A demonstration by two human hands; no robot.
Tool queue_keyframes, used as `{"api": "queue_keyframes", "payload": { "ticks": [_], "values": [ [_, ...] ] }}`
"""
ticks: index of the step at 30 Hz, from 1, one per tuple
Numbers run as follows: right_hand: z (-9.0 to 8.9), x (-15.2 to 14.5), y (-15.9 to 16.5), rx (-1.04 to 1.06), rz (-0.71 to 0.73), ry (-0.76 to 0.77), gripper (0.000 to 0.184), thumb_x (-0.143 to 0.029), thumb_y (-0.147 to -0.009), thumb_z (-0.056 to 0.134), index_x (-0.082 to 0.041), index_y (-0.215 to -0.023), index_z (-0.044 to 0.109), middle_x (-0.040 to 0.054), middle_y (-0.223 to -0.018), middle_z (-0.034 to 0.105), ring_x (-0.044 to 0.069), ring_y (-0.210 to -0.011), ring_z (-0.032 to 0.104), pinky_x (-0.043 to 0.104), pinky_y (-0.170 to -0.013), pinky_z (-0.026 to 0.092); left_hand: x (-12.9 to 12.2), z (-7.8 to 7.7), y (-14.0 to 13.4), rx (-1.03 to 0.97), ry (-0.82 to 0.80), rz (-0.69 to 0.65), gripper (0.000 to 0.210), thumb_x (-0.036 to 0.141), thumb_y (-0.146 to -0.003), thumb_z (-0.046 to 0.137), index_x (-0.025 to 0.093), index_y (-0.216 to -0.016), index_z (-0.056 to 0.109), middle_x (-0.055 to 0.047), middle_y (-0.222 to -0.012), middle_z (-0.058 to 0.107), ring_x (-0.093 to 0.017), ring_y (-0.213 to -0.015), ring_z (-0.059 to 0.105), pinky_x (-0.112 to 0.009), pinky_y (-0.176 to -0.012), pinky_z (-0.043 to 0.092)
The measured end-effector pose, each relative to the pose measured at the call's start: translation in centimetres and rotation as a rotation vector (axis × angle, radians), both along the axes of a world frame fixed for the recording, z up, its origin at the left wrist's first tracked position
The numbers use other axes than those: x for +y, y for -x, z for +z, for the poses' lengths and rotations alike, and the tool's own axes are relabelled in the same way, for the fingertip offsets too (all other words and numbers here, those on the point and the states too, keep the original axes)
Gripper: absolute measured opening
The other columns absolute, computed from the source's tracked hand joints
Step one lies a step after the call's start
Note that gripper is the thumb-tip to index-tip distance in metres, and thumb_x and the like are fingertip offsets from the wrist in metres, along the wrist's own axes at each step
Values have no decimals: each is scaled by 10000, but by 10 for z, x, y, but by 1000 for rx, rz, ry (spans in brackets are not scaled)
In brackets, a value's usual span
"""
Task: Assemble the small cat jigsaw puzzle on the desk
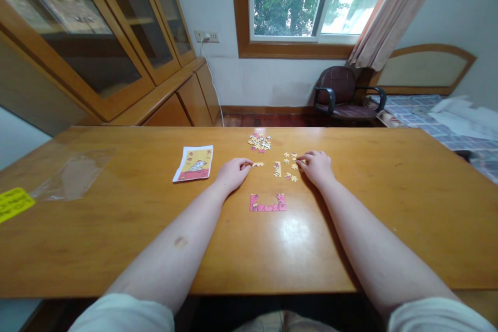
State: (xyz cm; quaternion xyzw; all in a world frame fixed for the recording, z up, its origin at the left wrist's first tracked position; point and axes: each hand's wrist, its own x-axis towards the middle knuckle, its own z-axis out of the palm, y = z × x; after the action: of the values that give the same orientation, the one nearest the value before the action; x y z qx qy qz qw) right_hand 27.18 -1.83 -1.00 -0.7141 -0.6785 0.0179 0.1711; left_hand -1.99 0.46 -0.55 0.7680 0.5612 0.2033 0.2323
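My left hand [232,175] rests on the table with thumb and fingertips pinched at the left end of a short yellow strip of puzzle pieces [258,165]. To the right, my right hand [319,167] has its thumb and fingers closed round a small puzzle piece, mostly hidden by the fingertips. Several loose yellow puzzle pieces [294,166] lie beside it. Between the hands stands an upright joined yellow strip [277,169]. Closer to me is a pink U-shaped joined puzzle section [267,207]. A heap of mixed puzzle pieces [259,142] lies farther back.
Left of my left hand lies a picture card [195,163] with a white animal on yellow and red. A clear plastic bag [75,174] and a yellow label [15,204] are at the table's left. Beyond the wooden table [369,228] are a chair [342,93] and a glass-doored cabinet [128,21].
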Motion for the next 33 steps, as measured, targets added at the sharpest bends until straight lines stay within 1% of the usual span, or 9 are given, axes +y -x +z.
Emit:
{"api": "queue_keyframes", "payload": {
  "ticks": [6, 14, 17, 19, 21, 23, 24, 27, 33],
  "values": [
    [-1, 1, -2, -28, -2, 7, 224, -312, -881, 549, -271, -952, 757, 81, -1050, 686, 243, -944, 514, 355, -791, 351, 0, 0, 0, 0, 5, 2, 302, 329, -829, 504, 223, -1011, 721, -33, -779, 658, -187, -741, 586, -280, -672, 429],
    [1, 0, 1, -21, -9, 29, 195, -285, -861, 560, -258, -899, 750, 70, -1077, 679, 257, -989, 513, 366, -825, 352, -1, 2, -1, 0, 4, -4, 299, 312, -833, 496, 220, -1008, 721, -36, -812, 669, -195, -771, 594, -288, -693, 431],
    [5, -2, 1, -15, -5, -4, 203, -276, -864, 557, -241, -934, 745, 75, -1091, 679, 257, -995, 516, 365, -838, 347, -1, 1, 0, -2, 4, -5, 299, 319, -831, 499, 221, -1006, 721, -35, -812, 668, -196, -777, 594, -287, -695, 432],
    [9, -5, 2, -16, 63, -30, 218, -283, -874, 548, -226, -959, 740, 82, -1086, 681, 249, -986, 524, 361, -846, 346, -1, 0, 0, -3, 4, -2, 300, 326, -831, 500, 222, -1006, 721, -37, -817, 670, -197, -783, 595, -286, -699, 435],
    [15, -9, 4, -27, 226, 1, 221, -317, -880, 550, -226, -932, 744, 76, -1040, 691, 229, -952, 541, 348, -846, 351, -1, 0, 0, 0, 4, -1, 305, 329, -830, 500, 220, -1011, 721, -38, -814, 670, -197, -779, 595, -285, -697, 437],
    [21, -14, 9, -52, 392, 68, 225, -383, -866, 580, -238, -874, 751, 62, -977, 698, 211, -918, 559, 335, -833, 360, -1, 1, 0, 4, 5, -1, 308, 325, -830, 501, 220, -1018, 720, -38, -794, 664, -197, -765, 596, -287, -691, 437],
    [24, -16, 11, -67, 440, 92, 231, -415, -851, 601, -242, -853, 753, 58, -958, 698, 207, -911, 568, 331, -824, 365, -2, 2, 0, 6, 4, 0, 308, 322, -830, 501, 219, -1020, 719, -37, -783, 660, -197, -760, 596, -287, -687, 437],
    [27, -20, 17, -87, 466, 123, 223, -431, -820, 643, -241, -826, 759, 56, -936, 694, 199, -904, 593, 320, -803, 383, -2, 4, -1, 5, 3, 0, 307, 314, -830, 499, 218, -1021, 719, -34, -767, 653, -196, -754, 596, -287, -679, 437],
    [22, -18, 20, 6, 519, 101, 134, -317, -815, 662, -204, -829, 734, 55, -895, 695, 173, -857, 620, 286, -804, 428, -3, 6, -2, -14, 15, 1, 295, 306, -826, 504, 219, -1008, 720, -35, -814, 668, -193, -765, 595, -292, -703, 443]
  ]
}}
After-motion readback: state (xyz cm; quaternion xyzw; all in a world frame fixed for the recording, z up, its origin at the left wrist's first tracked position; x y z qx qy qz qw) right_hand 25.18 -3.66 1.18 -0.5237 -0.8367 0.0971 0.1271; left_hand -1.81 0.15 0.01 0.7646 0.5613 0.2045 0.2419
